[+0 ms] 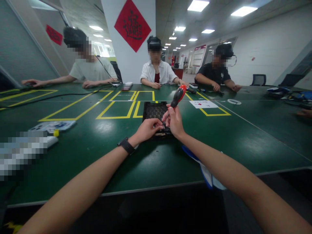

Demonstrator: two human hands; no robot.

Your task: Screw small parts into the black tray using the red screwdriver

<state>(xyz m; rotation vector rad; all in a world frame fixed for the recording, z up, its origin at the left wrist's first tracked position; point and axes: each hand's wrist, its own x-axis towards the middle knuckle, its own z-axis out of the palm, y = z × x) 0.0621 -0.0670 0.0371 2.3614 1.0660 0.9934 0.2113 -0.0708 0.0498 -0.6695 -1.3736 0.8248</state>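
Observation:
In my right hand [175,122] is a screwdriver [179,96] with a red and dark grey handle, tilted with its handle up and its shaft pointing down to the left. Its tip is close to the fingertips of my left hand [148,128], which are pinched together; whatever they hold is too small to make out. Both hands are over a black plastic crate [154,110] with an open grid pattern. My hands hide much of the crate's near part and whatever lies there.
Under my right forearm lies a blue and white glove [206,172]. A paper sheet [204,104] and a white ring [234,102] are to the right. Yellow tape [114,117] marks the green table [109,175]. Several people sit across it. A blue-white packet [55,125] lies left.

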